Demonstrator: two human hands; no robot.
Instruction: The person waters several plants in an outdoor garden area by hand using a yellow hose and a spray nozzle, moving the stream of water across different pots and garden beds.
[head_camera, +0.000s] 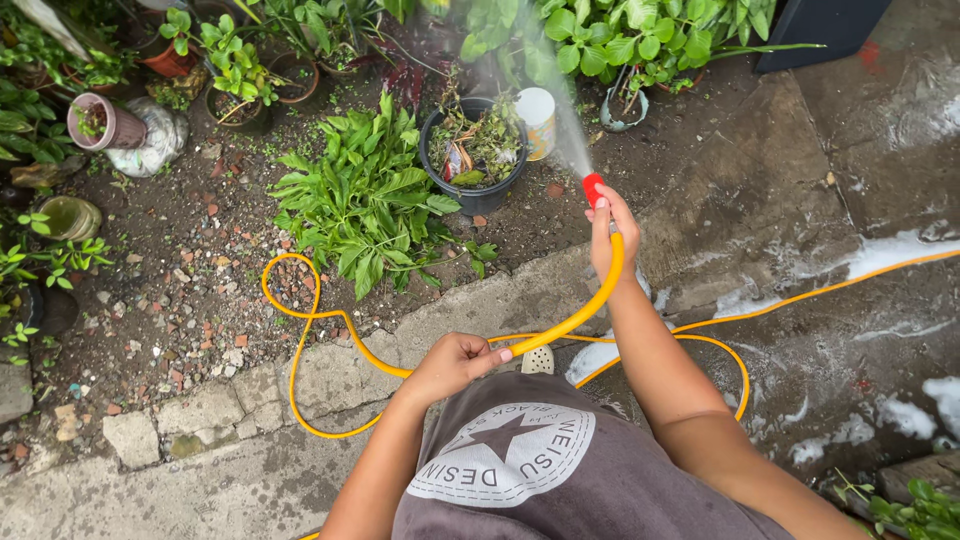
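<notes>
My right hand (607, 232) grips the end of a yellow garden hose (300, 340) just behind its red nozzle (593, 187). A spray of water (560, 110) fans up and away from the nozzle toward the leafy plants at the back. My left hand (455, 365) is closed around the same hose lower down, near my waist. The hose curves between both hands, then loops over the stone border and soil to the left and trails off right across the wet paving.
A black pot (474, 150) with plants and a white container (537, 120) stand ahead. A big green plant (365, 205) grows in the soil. Terracotta pots (170, 60) sit at back left. Foamy puddles (890, 250) lie on wet concrete right.
</notes>
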